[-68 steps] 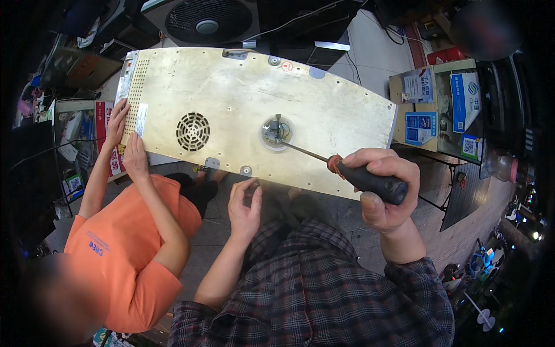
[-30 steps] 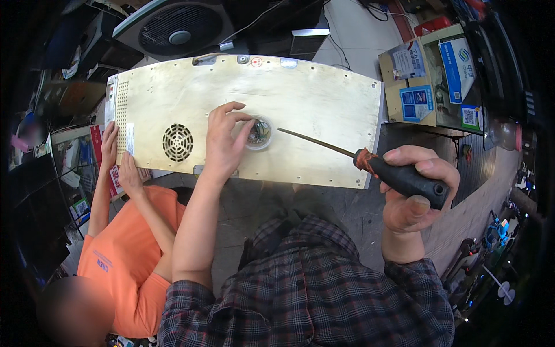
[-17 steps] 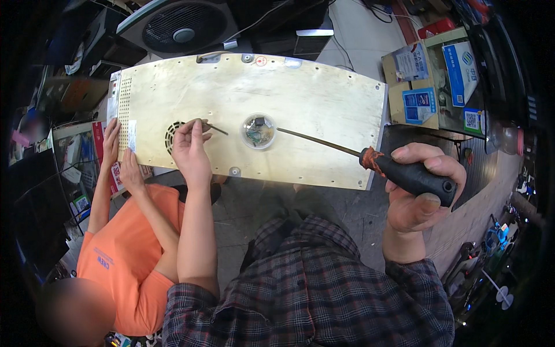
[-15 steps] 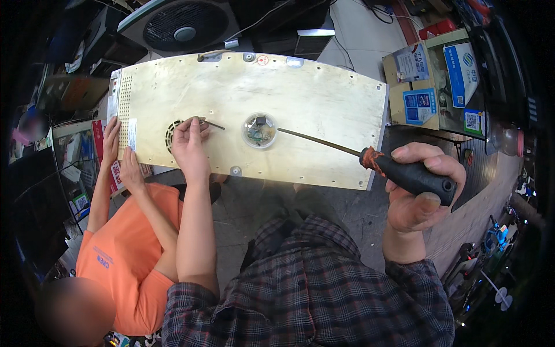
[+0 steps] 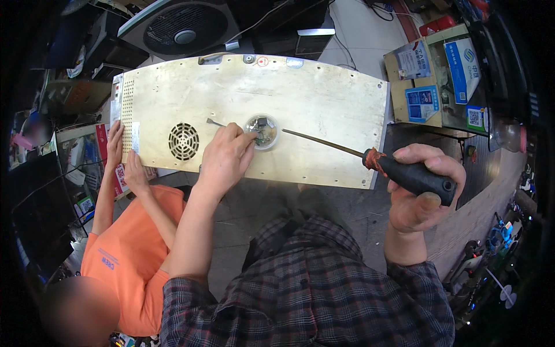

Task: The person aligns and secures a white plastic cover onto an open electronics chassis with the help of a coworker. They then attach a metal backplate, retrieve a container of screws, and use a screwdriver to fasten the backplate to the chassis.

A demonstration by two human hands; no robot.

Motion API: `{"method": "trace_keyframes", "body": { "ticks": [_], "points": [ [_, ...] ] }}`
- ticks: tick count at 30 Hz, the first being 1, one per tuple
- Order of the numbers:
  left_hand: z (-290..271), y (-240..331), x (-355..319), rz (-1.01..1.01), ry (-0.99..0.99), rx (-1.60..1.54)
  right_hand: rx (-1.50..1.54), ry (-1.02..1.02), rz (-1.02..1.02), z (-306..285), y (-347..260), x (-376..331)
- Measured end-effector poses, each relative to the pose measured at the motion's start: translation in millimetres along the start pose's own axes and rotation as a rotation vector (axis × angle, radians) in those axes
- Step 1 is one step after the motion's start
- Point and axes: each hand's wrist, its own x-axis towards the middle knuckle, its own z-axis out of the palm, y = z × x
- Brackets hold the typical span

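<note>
A pale metal panel lies in front of me, with a round slotted vent and rows of small holes. On it stands a clear round tub holding small dark and greenish parts. My left hand has its fingertips pinched together at the tub's left side; what they hold, if anything, is hidden. Just left of those fingers shows a short, thin metal piece with a flat end, partly covered by the hand. My right hand is closed around the black handle of a long screwdriver, whose shaft points left toward the tub.
At the left, a person in an orange shirt has both hands at the panel's left end. A large fan stands behind the panel. Cardboard and blue boxes fill the far right; tools and small goods lie along the right edge.
My left hand has moved right, from the vent to the tub, uncovering the vent. The thin metal piece now shows left of my fingers instead of right. My right hand stays nearly still.
</note>
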Motion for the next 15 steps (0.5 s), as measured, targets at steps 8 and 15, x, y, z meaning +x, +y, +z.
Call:
{"method": "trace_keyframes", "body": {
  "ticks": [8, 15],
  "points": [
    [-22.1, -3.4, 12.8, 0.1, -0.011, -0.124, -0.022, 0.003, -0.004, -3.6, 0.0, -1.9],
    [-16.4, -23.9, -11.8, -0.168, 0.163, -0.053, 0.022, -0.005, 0.009, -9.2, 3.8, -2.2]
  ]
}}
